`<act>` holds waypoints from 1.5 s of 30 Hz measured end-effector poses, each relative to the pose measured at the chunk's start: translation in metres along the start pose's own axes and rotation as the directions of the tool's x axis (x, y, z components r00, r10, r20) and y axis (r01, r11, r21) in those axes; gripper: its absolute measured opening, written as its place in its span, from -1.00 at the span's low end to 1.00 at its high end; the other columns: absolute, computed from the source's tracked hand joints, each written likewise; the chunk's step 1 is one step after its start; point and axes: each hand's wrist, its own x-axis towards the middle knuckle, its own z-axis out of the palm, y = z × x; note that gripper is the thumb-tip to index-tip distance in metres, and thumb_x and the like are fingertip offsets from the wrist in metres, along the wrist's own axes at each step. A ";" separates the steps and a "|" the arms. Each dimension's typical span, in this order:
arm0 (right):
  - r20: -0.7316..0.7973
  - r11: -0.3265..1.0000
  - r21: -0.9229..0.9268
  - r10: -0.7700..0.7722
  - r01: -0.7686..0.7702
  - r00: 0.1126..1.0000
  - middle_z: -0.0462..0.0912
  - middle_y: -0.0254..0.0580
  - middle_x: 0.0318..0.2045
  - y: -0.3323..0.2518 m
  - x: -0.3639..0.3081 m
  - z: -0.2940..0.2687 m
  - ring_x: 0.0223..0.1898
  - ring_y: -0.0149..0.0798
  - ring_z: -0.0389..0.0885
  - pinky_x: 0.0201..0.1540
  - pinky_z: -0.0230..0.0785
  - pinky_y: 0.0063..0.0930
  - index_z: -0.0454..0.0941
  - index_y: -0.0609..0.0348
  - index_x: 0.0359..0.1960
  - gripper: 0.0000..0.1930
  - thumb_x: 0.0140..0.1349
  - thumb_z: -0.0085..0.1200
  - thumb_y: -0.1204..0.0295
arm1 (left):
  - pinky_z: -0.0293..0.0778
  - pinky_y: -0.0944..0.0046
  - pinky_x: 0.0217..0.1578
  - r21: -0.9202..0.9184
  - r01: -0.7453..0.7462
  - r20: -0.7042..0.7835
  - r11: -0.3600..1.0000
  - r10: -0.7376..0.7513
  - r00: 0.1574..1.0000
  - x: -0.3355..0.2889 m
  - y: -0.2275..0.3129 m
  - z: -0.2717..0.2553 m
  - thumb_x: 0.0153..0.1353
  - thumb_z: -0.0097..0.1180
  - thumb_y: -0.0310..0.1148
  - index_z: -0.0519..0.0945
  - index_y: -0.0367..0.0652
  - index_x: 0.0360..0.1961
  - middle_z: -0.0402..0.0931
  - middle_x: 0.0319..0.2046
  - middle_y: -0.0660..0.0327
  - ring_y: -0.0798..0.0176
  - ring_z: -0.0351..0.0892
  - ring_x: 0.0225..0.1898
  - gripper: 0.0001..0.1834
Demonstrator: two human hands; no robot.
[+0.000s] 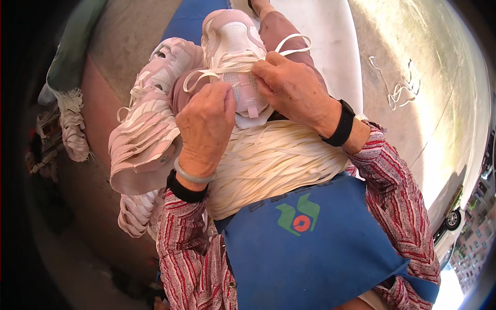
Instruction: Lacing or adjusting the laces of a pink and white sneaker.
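A pink and white sneaker upper [227, 39] rests across my lap, its tongue tab toward me. A flat white shoelace [223, 71] crosses it, with a loop standing out on each side. My left hand [205, 126] is closed in a pinch at the lace on the upper's left side. My right hand [294, 93] pinches the same lace above the upper's right edge. Its fingertips partly cover the lace. Below both hands, a thick bundle of cream laces [279, 155] lies over my lap, on the blue apron [320, 227].
More pink and white shoe uppers [147, 124] are stacked at my left, some nested together. White laces [400, 93] lie loose on the concrete floor at the right. Far left, a green bundle [77, 44] sits beside whitish pieces. A parked car [449, 222] shows at the right rim.
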 end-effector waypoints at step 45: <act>-0.106 0.992 0.119 0.042 -0.029 0.994 0.69 -0.18 -0.33 0.009 -0.004 0.015 -0.34 -0.07 0.67 -0.30 0.49 -0.28 0.64 0.12 -0.24 -0.87 0.23 0.13 0.40 | 0.48 0.09 -0.30 -0.344 0.087 0.030 0.935 -0.081 0.996 0.011 -0.001 0.012 0.23 0.11 -0.48 0.59 -0.24 -0.22 0.57 -0.37 0.00 -0.09 0.59 -0.31 -0.88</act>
